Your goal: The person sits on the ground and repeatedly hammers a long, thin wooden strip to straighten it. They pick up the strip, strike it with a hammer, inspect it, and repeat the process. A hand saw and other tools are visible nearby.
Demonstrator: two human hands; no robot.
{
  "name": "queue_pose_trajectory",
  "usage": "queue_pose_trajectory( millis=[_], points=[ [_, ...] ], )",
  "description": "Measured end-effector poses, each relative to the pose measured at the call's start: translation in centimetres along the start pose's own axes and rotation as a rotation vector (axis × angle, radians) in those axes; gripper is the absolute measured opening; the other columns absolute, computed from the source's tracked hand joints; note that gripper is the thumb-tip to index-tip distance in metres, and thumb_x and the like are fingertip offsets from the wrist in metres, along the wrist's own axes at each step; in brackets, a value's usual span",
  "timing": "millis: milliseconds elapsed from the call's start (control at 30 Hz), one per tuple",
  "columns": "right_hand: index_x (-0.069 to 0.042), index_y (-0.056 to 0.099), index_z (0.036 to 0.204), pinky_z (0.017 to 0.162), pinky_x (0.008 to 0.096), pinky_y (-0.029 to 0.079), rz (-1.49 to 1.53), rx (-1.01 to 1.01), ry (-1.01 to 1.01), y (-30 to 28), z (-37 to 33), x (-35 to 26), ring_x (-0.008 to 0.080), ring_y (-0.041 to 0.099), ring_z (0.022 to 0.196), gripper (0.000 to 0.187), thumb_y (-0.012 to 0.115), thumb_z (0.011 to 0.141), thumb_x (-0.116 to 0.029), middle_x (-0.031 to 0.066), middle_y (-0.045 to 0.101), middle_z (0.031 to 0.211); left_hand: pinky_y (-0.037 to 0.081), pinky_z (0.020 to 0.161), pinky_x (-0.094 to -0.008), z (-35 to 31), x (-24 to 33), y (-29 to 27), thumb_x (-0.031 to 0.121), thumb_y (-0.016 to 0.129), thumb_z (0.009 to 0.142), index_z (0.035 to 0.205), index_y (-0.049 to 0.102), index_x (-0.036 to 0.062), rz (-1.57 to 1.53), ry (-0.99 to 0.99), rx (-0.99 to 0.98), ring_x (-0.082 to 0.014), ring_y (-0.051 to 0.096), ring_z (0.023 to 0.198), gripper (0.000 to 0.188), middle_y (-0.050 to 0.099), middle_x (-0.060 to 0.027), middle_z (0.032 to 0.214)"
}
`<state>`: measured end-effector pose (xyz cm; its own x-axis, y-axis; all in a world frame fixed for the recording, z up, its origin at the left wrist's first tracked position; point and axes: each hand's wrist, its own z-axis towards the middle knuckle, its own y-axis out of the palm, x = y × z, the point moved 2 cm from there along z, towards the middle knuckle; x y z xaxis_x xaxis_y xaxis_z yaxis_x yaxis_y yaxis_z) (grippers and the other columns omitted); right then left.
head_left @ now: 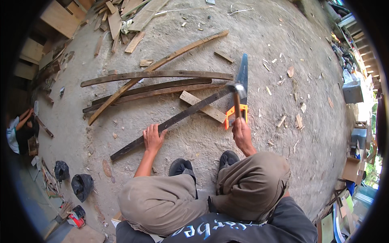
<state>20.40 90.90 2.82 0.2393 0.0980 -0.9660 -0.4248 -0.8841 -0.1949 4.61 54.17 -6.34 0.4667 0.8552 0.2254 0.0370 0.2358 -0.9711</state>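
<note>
My left hand (153, 138) grips a long dark wooden strip (182, 114) near its lower left part, fingers over the top. The strip slants up to the right and rests across a short pale board (214, 113). My right hand (242, 135) is closed round the handle of a hammer (237, 103). The hammer's metal head is over the strip's far right end; whether they touch, I cannot tell. Just behind the hammer lies a handsaw (243, 72) with a blue blade and an orange and black handle, partly hidden by the hammer and my hand.
Beyond my hands lie several long strips, among them a brown one (174, 54) crossing a dark one (170, 74). Scrap wood (115, 20) is piled at the far left. Black bags (82, 187) stand at left, near another person (18, 131). A grey bin (353, 92) is at right.
</note>
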Motion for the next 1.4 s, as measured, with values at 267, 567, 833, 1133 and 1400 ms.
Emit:
queue_pose_trajectory(
  millis=[267, 567, 833, 1133, 1400],
  points=[
    [-0.004, 0.056, 0.096, 0.050, 0.0306, 0.038, -0.243, 0.071, -0.155, 0.3, 0.9, 3.8, 0.0090, 0.047, 0.055, 0.037, 0.041, 0.106, -0.036, -0.0002, 0.048, 0.061, 0.038, 0.092, -0.0432, 0.0, 0.1, 0.1, 0.052, 0.055, 0.093, 0.120, 0.056, 0.0082, 0.009, 0.027, 0.021, -0.0288, 0.055, 0.106, 0.051, 0.058, -0.0104, 0.109],
    [-0.010, 0.049, 0.095, 0.039, 0.0204, 0.025, 0.305, 0.063, -0.091, -1.3, 1.4, -2.9, 0.0016, 0.031, 0.045, 0.039, 0.041, 0.105, -0.047, -0.0066, 0.037, 0.060, 0.037, 0.095, -0.0452, -0.1, 0.1, -0.4, 0.048, 0.056, 0.094, 0.123, 0.054, 0.0064, -0.013, 0.020, 0.010, -0.0312, 0.053, 0.110, 0.051, 0.057, -0.0126, 0.114],
    [-0.003, 0.056, 0.089, 0.054, 0.0338, 0.043, -0.370, -0.023, -0.013, 0.4, 0.1, 1.1, 0.0131, 0.056, 0.058, 0.036, 0.044, 0.105, -0.032, 0.0077, 0.057, 0.064, 0.037, 0.095, -0.0455, 0.5, 0.5, 0.1, 0.049, 0.055, 0.094, 0.123, 0.053, 0.0065, -0.015, 0.015, 0.005, -0.0312, 0.053, 0.111, 0.052, 0.057, -0.0125, 0.115],
    [-0.005, 0.053, 0.096, 0.050, 0.0284, 0.041, 0.254, 0.025, -0.203, 0.4, 3.3, -1.8, 0.0105, 0.052, 0.054, 0.036, 0.040, 0.107, -0.037, -0.0002, 0.052, 0.061, 0.038, 0.093, -0.0440, 0.7, 0.6, 0.1, 0.049, 0.057, 0.093, 0.121, 0.053, 0.0077, 0.005, 0.023, 0.030, -0.0290, 0.053, 0.108, 0.051, 0.057, -0.0110, 0.112],
    [-0.004, 0.057, 0.088, 0.050, 0.0298, 0.037, -0.045, 0.041, 0.244, -0.8, -1.1, 1.9, 0.0096, 0.046, 0.053, 0.045, 0.040, 0.106, -0.041, 0.0010, 0.050, 0.061, 0.037, 0.096, -0.0439, -0.1, 0.8, -0.5, 0.051, 0.060, 0.090, 0.124, 0.053, 0.0066, 0.006, 0.017, 0.005, -0.0287, 0.053, 0.109, 0.056, 0.056, -0.0109, 0.114]
  ],
)
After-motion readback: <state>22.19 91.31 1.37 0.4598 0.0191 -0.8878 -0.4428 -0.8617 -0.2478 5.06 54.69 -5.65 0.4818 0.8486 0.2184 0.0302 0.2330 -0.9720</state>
